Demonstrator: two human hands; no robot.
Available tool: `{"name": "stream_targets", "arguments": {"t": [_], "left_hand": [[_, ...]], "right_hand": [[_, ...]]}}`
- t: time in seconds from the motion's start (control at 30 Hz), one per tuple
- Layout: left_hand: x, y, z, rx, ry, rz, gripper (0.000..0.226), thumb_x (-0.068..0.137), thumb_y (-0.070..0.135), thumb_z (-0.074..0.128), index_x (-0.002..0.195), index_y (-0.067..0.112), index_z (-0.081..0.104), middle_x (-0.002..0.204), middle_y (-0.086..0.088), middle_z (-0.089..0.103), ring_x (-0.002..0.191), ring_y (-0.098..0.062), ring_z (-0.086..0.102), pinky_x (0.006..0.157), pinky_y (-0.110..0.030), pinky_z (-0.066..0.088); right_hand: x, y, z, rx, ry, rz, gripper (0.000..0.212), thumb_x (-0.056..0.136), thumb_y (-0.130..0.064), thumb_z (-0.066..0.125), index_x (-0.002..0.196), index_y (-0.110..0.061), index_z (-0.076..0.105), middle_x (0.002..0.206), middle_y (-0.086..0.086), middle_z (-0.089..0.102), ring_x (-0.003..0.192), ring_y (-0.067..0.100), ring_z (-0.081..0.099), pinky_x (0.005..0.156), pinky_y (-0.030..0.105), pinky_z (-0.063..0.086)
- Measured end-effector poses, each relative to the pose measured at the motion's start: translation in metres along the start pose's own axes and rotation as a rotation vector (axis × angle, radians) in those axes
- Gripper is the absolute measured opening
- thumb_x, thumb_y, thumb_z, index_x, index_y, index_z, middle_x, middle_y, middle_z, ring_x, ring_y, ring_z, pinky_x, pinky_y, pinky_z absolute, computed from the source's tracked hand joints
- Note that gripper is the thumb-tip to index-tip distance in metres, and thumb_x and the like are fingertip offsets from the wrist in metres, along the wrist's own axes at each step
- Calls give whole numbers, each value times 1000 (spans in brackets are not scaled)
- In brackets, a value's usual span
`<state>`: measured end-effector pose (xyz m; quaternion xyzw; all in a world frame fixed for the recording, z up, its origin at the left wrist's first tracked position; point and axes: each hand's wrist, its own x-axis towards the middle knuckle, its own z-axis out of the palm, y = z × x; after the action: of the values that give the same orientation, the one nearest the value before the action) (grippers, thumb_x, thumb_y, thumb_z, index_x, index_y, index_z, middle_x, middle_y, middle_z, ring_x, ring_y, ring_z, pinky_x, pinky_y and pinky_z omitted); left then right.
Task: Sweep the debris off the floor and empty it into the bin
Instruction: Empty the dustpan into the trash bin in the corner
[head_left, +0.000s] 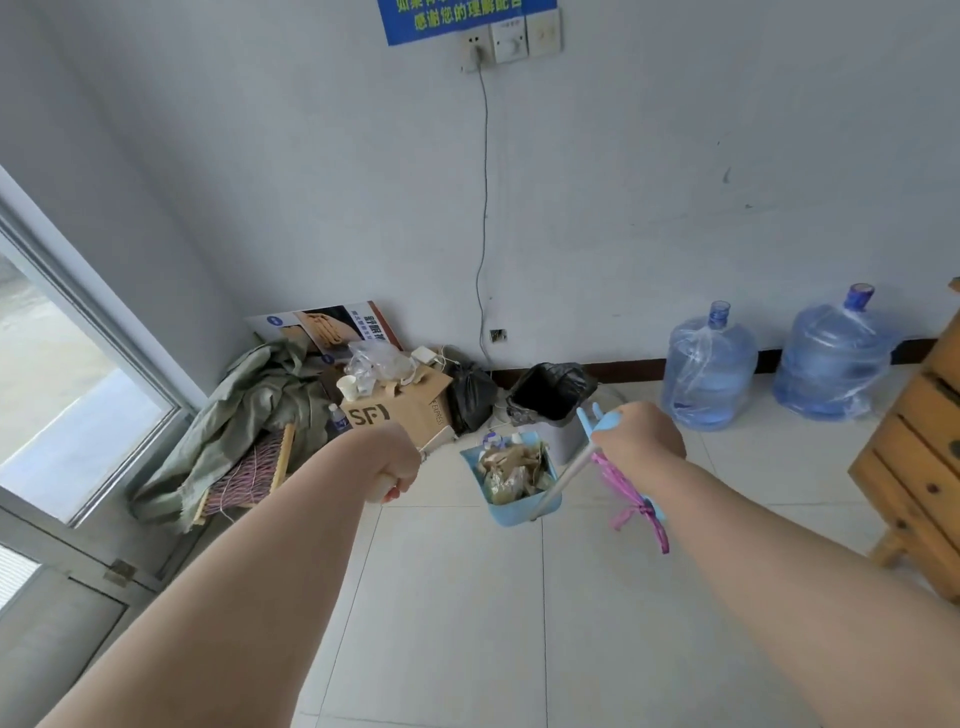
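A light blue dustpan (519, 512) full of brown paper scraps and wrappers (511, 470) hangs above the tiled floor. My right hand (636, 439) grips the blue top of its long white handle (563, 475), where a pink cord (636, 506) dangles. Just behind the pan stands the bin (550, 392), lined with a black bag and open at the top. My left hand (397, 462) is curled round a pale handle end; what it belongs to is hidden by my arm.
A cardboard box (410, 410) with cups and plastic, a black rubbish bag (470, 397), a green sack (244, 410) and a wooden frame crowd the corner left of the bin. Two blue water jugs (709, 369) stand by the wall. A wooden cabinet (919, 457) is at right.
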<state>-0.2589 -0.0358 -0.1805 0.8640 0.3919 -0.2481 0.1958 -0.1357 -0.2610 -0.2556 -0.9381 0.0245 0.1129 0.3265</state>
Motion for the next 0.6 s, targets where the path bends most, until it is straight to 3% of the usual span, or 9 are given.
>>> {"name": "stream_targets", "arguments": {"t": [0.07, 0.17, 0.23, 0.3, 0.4, 0.5, 0.6], "left_hand": [[4, 0, -3, 83, 21, 5, 19, 82, -10, 55, 67, 2, 50, 66, -12, 52, 52, -19, 50, 42, -25, 40], [17, 0, -5, 169, 6, 4, 17, 80, -5, 59, 66, 3, 53, 69, -9, 52, 57, -18, 51, 49, -25, 43], [27, 3, -8, 66, -30, -22, 10, 80, -10, 56, 84, -2, 60, 74, -12, 51, 69, -23, 55, 58, -26, 46], [40, 8, -9, -52, -73, -47, 31, 82, -15, 51, 110, -5, 59, 80, -15, 50, 84, -31, 53, 71, -30, 46], [54, 21, -12, -160, -80, -70, 34, 86, -16, 49, 116, -4, 54, 86, -17, 49, 90, -34, 52, 83, -33, 50], [69, 39, -15, -240, -78, -98, 29, 86, -16, 50, 111, -1, 52, 92, -18, 49, 93, -34, 53, 79, -31, 50], [85, 63, -21, -283, -98, -131, 29, 85, -16, 51, 108, 2, 51, 92, -16, 47, 92, -32, 52, 75, -29, 47]], "right_hand": [[7, -7, 0, 40, 12, -6, 14, 91, -18, 65, 100, -9, 71, 77, 3, 60, 60, 18, 50, 46, 20, 29], [15, -13, 2, 96, 31, -53, 18, 89, -18, 67, 104, -9, 69, 84, 4, 61, 71, 23, 54, 46, 20, 27], [24, -18, 1, 141, 54, -52, 19, 88, -19, 69, 105, -10, 68, 86, 4, 61, 76, 24, 55, 46, 20, 26], [37, -22, 2, 210, 56, -38, 12, 86, -17, 68, 98, -14, 66, 85, 5, 62, 76, 25, 57, 49, 21, 30], [61, -25, 2, 307, 54, -12, 9, 84, -14, 68, 92, -14, 63, 85, 8, 64, 76, 26, 59, 58, 24, 37], [93, -23, 1, 403, 46, 34, 17, 83, -13, 67, 100, -10, 67, 88, 9, 63, 76, 27, 57, 57, 24, 36], [127, -19, -1, 507, 27, 128, 22, 84, -12, 68, 104, -4, 67, 87, 10, 62, 75, 28, 58, 64, 28, 41]]}}
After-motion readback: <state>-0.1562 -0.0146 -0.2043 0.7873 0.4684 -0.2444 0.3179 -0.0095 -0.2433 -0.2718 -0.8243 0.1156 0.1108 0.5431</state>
